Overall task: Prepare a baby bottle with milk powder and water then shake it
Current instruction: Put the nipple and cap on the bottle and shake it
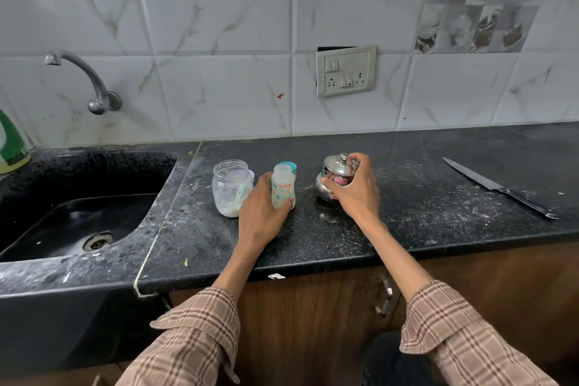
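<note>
Bottle upright on the black counter, mid-frame, no cap on it, pale milky contents inside, red lettering and little green prints on its side. Left hand wraps it from the left, fingers curled round the lower body, thumb on the near side, base down on the stone. Just behind the bottle's top, a teal cap peeks out. Touching the left hand on the other side stands a clear jar, open-topped, a layer of white powder at the bottom and a small scoop leaning inside; something pale lilac shows behind it, too hidden to name. Over to the right, apart from the bottle, a steel pot with its knobbed lid on, and the right hand is clamped over it, fingers spread and curled round the body and lid edge. Further right, well apart, a knife lies flat, blade pointing back-left. Far left, the sink, with a tap on the tiled wall above, and a green bottle at the frame edge. A socket plate sits on the tiles behind.
</note>
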